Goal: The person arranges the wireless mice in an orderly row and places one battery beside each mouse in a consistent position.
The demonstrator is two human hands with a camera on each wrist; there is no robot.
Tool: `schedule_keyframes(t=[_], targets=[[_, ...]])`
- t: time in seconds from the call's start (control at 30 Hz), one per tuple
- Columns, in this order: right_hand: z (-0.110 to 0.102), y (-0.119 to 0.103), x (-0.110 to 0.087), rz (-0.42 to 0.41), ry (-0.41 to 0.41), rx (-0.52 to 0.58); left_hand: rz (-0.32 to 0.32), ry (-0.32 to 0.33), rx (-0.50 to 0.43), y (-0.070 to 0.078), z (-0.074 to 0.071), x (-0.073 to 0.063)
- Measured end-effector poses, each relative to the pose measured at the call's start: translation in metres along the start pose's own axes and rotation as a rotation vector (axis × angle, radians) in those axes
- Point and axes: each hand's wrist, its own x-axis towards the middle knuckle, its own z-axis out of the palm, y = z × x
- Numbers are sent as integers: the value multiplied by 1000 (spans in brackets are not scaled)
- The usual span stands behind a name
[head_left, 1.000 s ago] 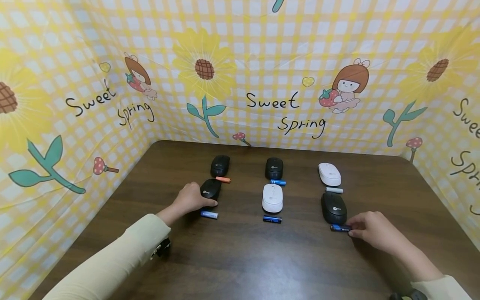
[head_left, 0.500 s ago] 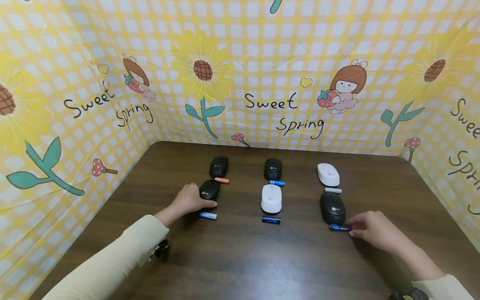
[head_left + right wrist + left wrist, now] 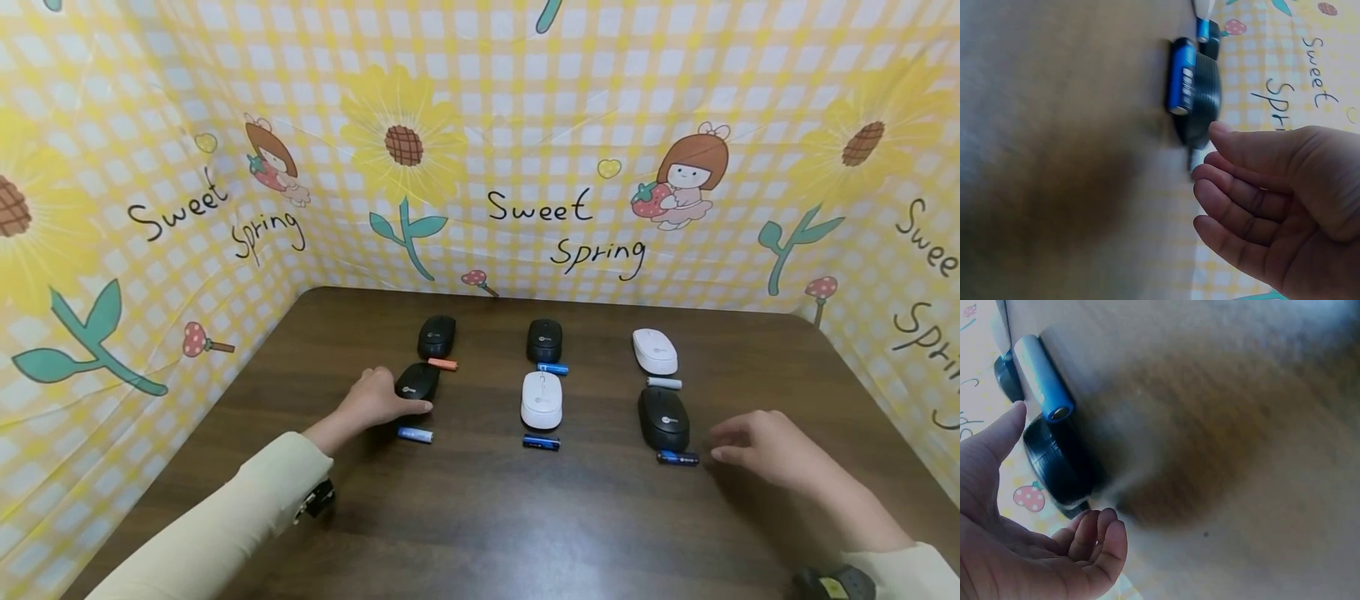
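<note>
At the front left, my left hand [image 3: 377, 394] holds a black computer mouse [image 3: 417, 381] by its sides, thumb along the near end. The left wrist view shows the same mouse [image 3: 1060, 459] between thumb and curled fingers. Just in front of it lies a light blue battery [image 3: 416, 435]. My right hand [image 3: 768, 450] hovers to the right of the front-right black mouse [image 3: 664, 417], fingers loosely bent and holding nothing. A dark blue battery [image 3: 677, 458] lies at that mouse's near end, apart from the fingertips, as the right wrist view also shows.
Farther back sit two black mice [image 3: 437, 337] [image 3: 544, 340] and a white mouse [image 3: 655, 351], with an orange battery [image 3: 442, 364], a blue battery [image 3: 552, 368] and a white battery [image 3: 664, 383]. A white mouse [image 3: 542, 400] and dark blue battery [image 3: 541, 442] lie front middle. Patterned cloth [image 3: 480, 125] surrounds the table.
My right hand has let go of the dark blue battery and drawn back to the right. The left hand stays on its mouse.
</note>
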Motion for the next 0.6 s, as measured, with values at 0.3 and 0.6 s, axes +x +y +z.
schedule_keyframes(t=[0.3, 0.6], targets=[[-29, 0, 10, -4, 97, -38, 20, 56, -59, -1, -23, 10], [-53, -4, 34, 0, 202, -42, 107, 192, -118, 29, -44, 29]])
